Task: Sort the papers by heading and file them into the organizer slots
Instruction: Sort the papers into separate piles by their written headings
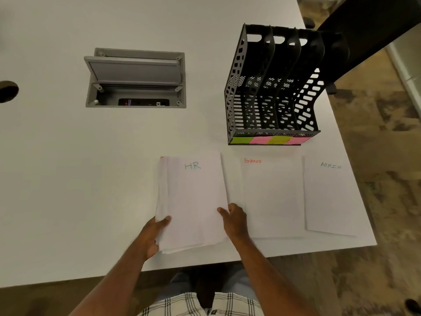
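Observation:
A stack of white papers (193, 201) lies in front of me, and its top sheet is headed "HR" in green. My left hand (152, 236) grips the stack's lower left edge, thumb on top. My right hand (234, 221) holds the lower right edge of the top sheet. To the right, a sheet headed "FINANCE" (273, 197) in red lies flat, and beyond it a sheet headed "ADMIN" (330, 197). Behind them stands a black mesh organizer (273, 87) with several slots, its front marked by green and pink sticky labels (271, 140).
An open grey cable box (136, 78) is sunk into the white table (68, 179) at the back centre. A round cable hole (8, 91) is at the far left. The table's right edge runs close beside the ADMIN sheet. A dark chair (364, 30) stands behind the organizer.

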